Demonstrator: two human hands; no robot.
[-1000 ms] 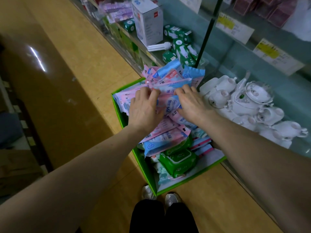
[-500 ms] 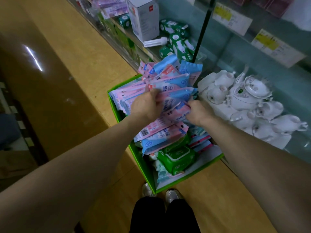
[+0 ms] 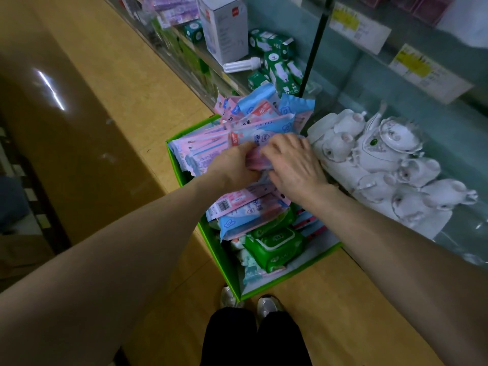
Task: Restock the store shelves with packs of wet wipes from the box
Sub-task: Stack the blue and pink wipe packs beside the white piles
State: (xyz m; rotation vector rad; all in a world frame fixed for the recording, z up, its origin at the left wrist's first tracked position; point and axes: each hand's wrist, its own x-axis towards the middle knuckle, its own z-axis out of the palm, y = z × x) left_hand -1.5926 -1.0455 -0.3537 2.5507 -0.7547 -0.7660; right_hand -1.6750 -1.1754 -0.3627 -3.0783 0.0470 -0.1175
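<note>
A green box (image 3: pixel 224 262) on the floor brims with pink and blue wet wipe packs (image 3: pixel 253 120). Green lidded wipe packs (image 3: pixel 274 247) lie at its near end. My left hand (image 3: pixel 235 162) grips a bunch of the pink and blue packs in the middle of the heap. My right hand (image 3: pixel 293 165) lies on the same bunch from the right, its fingers curled over the packs' edges beside my left hand. The lower packs are hidden under the pile.
A glass shelf unit (image 3: pixel 396 83) runs along the right. On its low shelf stands a white porcelain tea set (image 3: pixel 375 159), just right of the box. Green bulb boxes (image 3: pixel 277 62) and a white carton (image 3: pixel 224 27) sit farther back. My shoes (image 3: pixel 266 305) touch the box's near corner.
My two hands have closed together over the bunch of packs. The right hand slid up and left onto the bunch, and the packs gathered into a tighter stack.
</note>
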